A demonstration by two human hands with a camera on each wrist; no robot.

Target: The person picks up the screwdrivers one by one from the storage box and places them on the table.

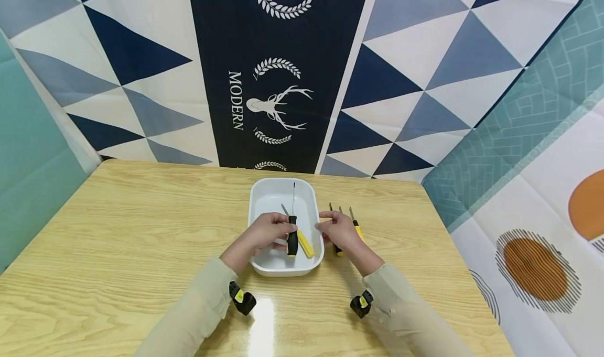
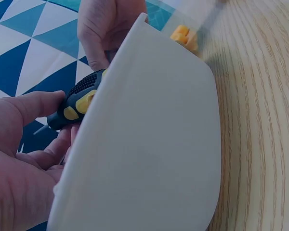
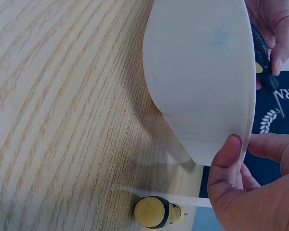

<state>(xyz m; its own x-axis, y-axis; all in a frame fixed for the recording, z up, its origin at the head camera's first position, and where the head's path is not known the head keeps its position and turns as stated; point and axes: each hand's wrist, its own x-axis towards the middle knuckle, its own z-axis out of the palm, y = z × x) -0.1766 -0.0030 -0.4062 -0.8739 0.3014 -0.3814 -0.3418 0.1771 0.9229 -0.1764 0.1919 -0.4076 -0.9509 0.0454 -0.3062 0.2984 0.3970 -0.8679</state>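
Observation:
My left hand (image 1: 265, 235) holds a black-handled screwdriver (image 1: 292, 244) with yellow patches by its handle, above the white tray (image 1: 283, 271). Its thin metal shaft points toward the wall. Inside the tray, a screwdriver with a yellow handle (image 1: 305, 244) lies slanted, partly behind the black one. My right hand (image 1: 343, 234) pinches the tray's right rim; in the right wrist view the thumb (image 3: 227, 156) presses on the outer wall. The left wrist view shows the black screwdriver (image 2: 79, 98) between thumb and fingers, its handle end hidden by the tray wall.
Right of the tray, partly under my right hand, lie more screwdrivers, among them one with a yellow handle (image 1: 359, 233) and one with a black handle (image 1: 338, 251). The wooden table (image 1: 141, 252) meets a patterned cloth wall (image 1: 269, 105) at the back.

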